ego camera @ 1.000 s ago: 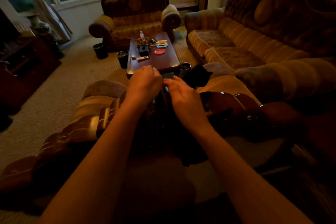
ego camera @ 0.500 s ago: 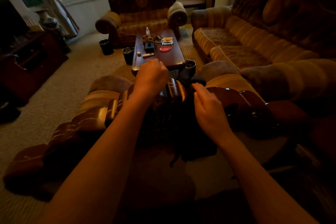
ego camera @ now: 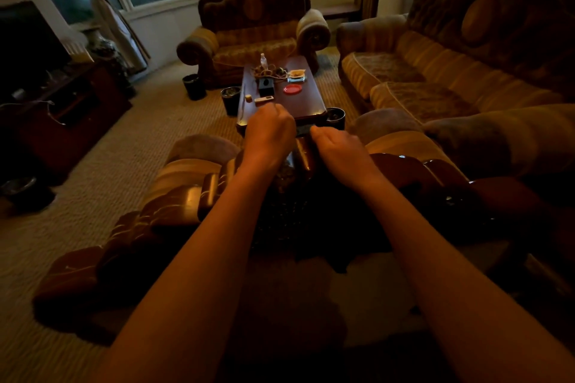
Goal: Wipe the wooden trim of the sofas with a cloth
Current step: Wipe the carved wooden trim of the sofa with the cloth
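Note:
I stand behind a sofa whose glossy carved wooden trim (ego camera: 183,199) runs along the top of its back. A dark cloth (ego camera: 326,227) hangs over the middle of the crest and down the back; its edges are lost in shadow. My left hand (ego camera: 269,134) is a fist at the top of the crest, gripping the cloth's upper part. My right hand (ego camera: 339,149) sits just beside it, its fingers curled over the far side of the crest onto the cloth. The fingertips of both hands are hidden.
Beyond the sofa, a dark coffee table (ego camera: 298,106) carries a bottle, a red dish and small items, with round bins (ego camera: 231,99) beside it. An armchair (ego camera: 255,40) stands under the windows, a long sofa (ego camera: 435,71) at right, a low cabinet (ego camera: 62,109) at left.
My right hand slid down the cloth behind the crest, then came back up beside my left hand. My left fist stayed at the top of the crest.

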